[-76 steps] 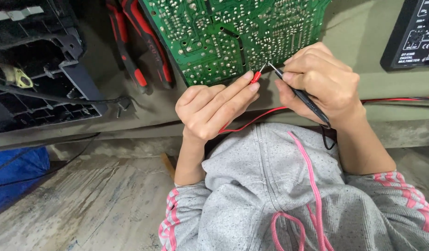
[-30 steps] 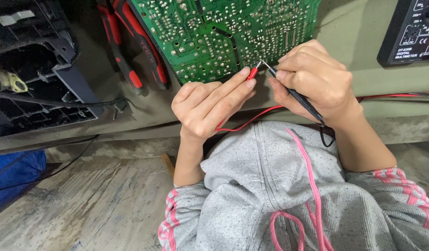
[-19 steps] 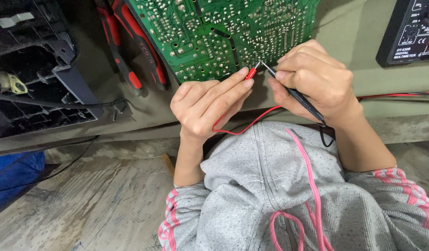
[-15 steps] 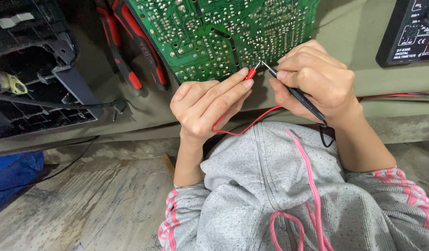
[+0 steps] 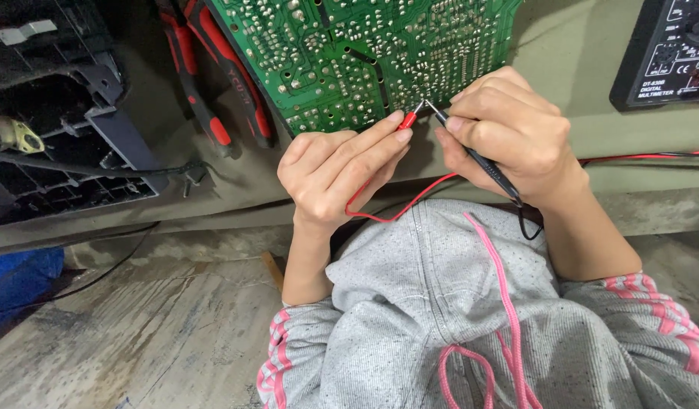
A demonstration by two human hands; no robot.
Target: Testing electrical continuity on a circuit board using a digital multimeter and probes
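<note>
Basically no shift from a moment earlier: both probe tips stayed on the same solder cluster, so the reading looked held. Left hand [image 5: 330, 174] was pinched on the red probe [image 5: 407, 121], right hand [image 5: 512, 136] clamped on the black probe [image 5: 478, 159], tips nearly touching at the green circuit board's [image 5: 349, 53] near edge. Multimeter [image 5: 663, 53] sat at the counter's [image 5: 584, 53] far right, red-handled pliers [image 5: 213, 83] far left.
</note>
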